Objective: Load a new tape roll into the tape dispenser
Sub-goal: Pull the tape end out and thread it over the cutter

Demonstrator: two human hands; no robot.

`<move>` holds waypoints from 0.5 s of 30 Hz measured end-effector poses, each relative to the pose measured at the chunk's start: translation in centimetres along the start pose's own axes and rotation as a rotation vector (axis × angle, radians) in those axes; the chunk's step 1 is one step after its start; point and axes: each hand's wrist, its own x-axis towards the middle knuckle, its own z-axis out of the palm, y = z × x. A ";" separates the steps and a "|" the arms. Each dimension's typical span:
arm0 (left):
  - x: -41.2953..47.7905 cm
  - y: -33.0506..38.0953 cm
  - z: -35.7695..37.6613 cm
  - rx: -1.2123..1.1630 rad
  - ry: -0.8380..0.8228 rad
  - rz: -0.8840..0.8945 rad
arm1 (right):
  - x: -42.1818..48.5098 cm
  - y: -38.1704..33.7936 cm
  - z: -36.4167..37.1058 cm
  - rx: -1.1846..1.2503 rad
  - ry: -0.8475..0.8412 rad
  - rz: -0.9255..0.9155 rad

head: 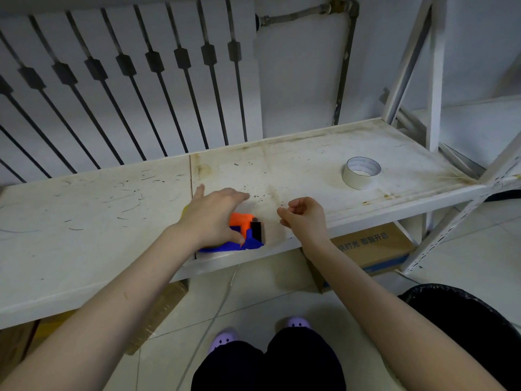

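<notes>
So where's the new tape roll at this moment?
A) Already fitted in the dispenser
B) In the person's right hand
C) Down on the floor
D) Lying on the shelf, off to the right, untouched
D: the tape roll lies flat on the white shelf, well clear of the right hand and of the dispenser beneath the left hand.

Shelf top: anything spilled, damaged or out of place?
Nothing serious. The shelf is grubby: brown stains near the tape roll and along the panel seam, dark specks mid-board. The tape dispenser lies close to the front edge, partly under the left hand.
</notes>
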 end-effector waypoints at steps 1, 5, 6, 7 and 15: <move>-0.3 0.4 0.4 -0.013 0.011 0.047 | 0.0 0.2 0.0 -0.004 -0.005 0.016; -1.0 0.7 2.0 -0.036 0.076 0.133 | -0.2 0.7 -0.1 0.020 -0.029 0.066; -1.1 0.5 2.1 -0.046 0.090 0.139 | -0.3 0.7 -0.1 0.027 -0.036 0.076; -1.1 0.4 2.2 -0.059 0.100 0.143 | -0.4 0.8 -0.1 0.023 -0.044 0.081; -1.1 0.1 1.9 -0.041 0.125 0.144 | -0.3 1.2 0.0 -0.200 -0.096 0.102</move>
